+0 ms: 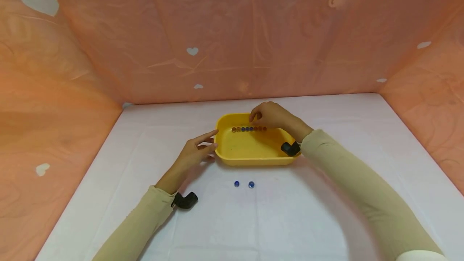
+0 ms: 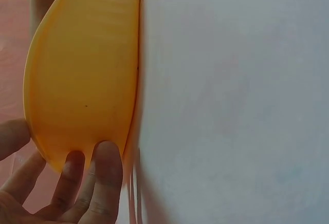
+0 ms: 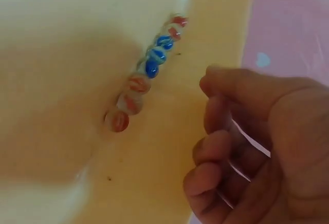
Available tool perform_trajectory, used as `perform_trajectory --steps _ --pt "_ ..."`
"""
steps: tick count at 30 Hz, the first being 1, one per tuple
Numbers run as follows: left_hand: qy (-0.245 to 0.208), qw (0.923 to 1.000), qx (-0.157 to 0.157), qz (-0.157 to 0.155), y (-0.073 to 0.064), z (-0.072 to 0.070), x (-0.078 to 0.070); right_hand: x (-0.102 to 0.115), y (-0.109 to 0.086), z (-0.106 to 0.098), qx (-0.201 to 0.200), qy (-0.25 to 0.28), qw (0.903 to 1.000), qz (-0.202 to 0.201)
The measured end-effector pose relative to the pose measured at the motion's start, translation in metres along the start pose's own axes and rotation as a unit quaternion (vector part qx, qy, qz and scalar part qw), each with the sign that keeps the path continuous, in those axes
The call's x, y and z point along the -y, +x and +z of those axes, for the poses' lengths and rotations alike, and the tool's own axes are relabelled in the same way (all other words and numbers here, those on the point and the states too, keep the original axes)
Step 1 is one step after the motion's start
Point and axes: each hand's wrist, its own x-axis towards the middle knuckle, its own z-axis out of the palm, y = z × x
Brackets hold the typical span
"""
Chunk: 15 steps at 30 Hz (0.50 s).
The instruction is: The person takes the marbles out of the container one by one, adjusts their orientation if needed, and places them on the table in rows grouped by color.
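Observation:
A yellow plastic tray [image 1: 255,161] stands on the white-covered table. Along the far side of its floor runs a row of several glass marbles, with blue marbles [image 3: 157,55] in the middle and reddish marbles [image 3: 130,103] toward both ends. My left hand [image 1: 192,152] touches the tray's left end, its extended fingertips [image 2: 108,154] against the outer wall. Just above the row, near the far rim, is my right hand [image 1: 270,115], fingers loosely bent, nothing visible between them. Two blue marbles, one [image 1: 237,183] left of the other [image 1: 251,184], lie in front of the tray.
The white cloth [image 1: 217,224] covers the table beneath the tray. Orange sheeting with pale hearts [image 1: 232,31] rises behind the table and along both sides. A black wrist mount [image 1: 186,200] is at the left cuff, another [image 1: 290,148] at the right.

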Motion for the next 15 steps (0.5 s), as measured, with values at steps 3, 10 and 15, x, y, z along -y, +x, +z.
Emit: perform_trajectory --steps 3,10,15 --pt "-0.001 1.0000 -0.006 0.000 -0.001 0.000 0.000 0.003 0.004 0.006 -0.006 -0.048 0.9988 0.010" --pt "-0.009 0.9999 -0.008 0.007 -0.004 0.002 -0.002 0.007 0.003 0.012 -0.018 -0.147 0.9888 0.016" --pt "-0.009 0.9999 -0.010 0.005 -0.003 0.004 -0.002 0.003 0.002 0.019 -0.011 -0.150 0.9886 0.008"
